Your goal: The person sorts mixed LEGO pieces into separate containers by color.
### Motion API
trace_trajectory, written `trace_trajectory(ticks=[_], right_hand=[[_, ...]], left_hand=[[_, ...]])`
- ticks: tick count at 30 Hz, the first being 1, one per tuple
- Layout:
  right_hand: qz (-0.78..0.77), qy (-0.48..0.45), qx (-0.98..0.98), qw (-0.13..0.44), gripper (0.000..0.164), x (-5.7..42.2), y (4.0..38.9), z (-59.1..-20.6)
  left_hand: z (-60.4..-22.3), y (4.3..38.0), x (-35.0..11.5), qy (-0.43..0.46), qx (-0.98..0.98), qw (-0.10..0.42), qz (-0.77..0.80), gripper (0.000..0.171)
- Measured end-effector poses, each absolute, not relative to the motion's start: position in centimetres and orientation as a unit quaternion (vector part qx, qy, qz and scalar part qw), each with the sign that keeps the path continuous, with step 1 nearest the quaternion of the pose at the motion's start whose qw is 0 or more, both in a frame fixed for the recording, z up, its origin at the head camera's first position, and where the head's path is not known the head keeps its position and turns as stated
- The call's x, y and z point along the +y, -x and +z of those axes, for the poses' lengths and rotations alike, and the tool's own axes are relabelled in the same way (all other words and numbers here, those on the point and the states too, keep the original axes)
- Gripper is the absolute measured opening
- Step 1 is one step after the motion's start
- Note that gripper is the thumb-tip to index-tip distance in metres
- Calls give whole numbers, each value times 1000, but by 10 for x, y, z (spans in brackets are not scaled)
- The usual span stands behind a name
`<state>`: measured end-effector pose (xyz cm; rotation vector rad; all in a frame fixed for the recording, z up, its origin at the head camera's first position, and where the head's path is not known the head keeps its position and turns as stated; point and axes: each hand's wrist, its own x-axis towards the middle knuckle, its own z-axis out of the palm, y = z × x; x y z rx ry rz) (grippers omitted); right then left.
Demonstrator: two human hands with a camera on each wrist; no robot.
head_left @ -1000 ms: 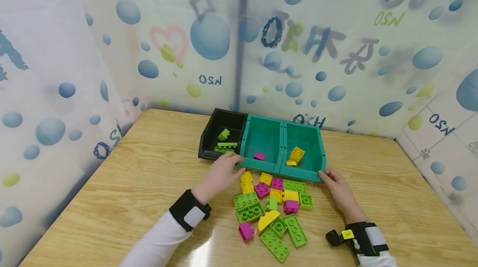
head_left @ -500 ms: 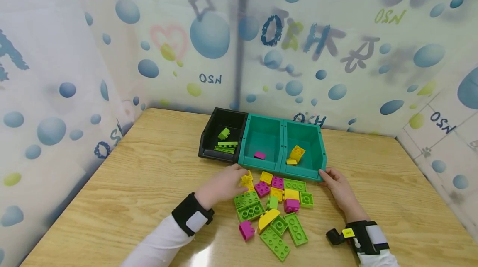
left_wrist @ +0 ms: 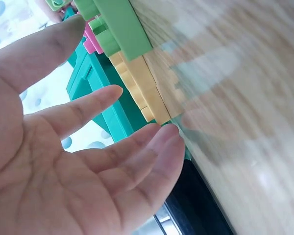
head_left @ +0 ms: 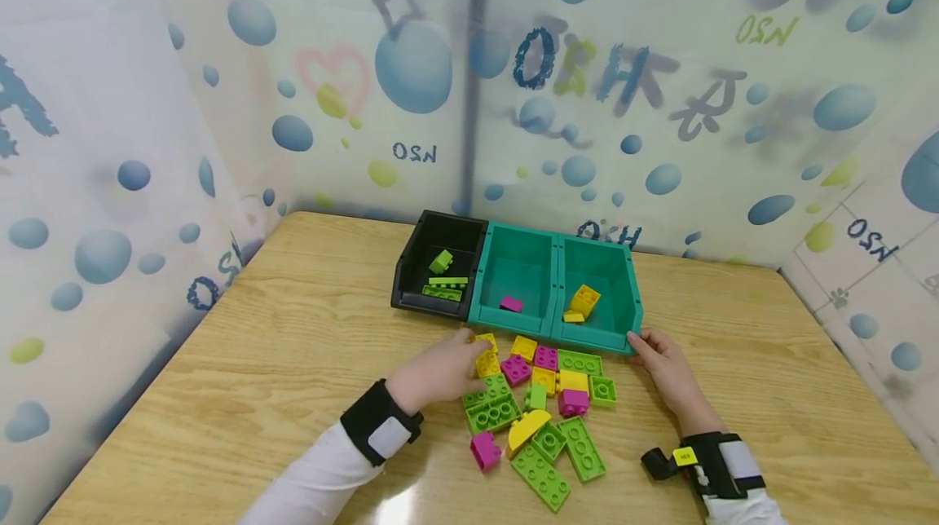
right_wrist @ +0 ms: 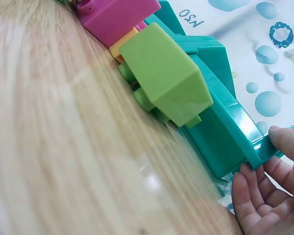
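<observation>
My left hand [head_left: 440,370] is at the left edge of the brick pile, beside two yellow bricks [head_left: 487,363]. In the left wrist view its fingers [left_wrist: 152,166] are loosely spread, with some fingertips at the end of the yellow bricks [left_wrist: 142,83] and the thumb near a green brick [left_wrist: 122,29]. Nothing is gripped there. The right hand [head_left: 666,370] pinches the front right corner of the right teal bin [head_left: 597,340], thumb on top of the rim and fingers below. A square green brick [right_wrist: 166,73] lies close to this hand.
A black bin [head_left: 433,305] holds several green bricks. The middle teal bin [head_left: 509,321] contains a magenta brick [head_left: 511,304], the right one yellow bricks [head_left: 585,298]. More green, magenta and yellow bricks, including a yellow rounded brick [head_left: 528,431], lie in front on the wooden table [head_left: 308,321].
My left hand has come down from the front rim of the bins toward me, to the two yellow bricks. The right hand stays on the bin's corner.
</observation>
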<state>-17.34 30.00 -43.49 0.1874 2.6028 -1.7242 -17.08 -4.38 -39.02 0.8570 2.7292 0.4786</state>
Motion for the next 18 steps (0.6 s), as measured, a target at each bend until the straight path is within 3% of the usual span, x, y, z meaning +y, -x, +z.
trace_trajectory(ticks=[18], right_hand=[[-547,-57,835,10,36,300,173,-435]], left_hand=[[-392,168,-44,-290,937,115,159,48]])
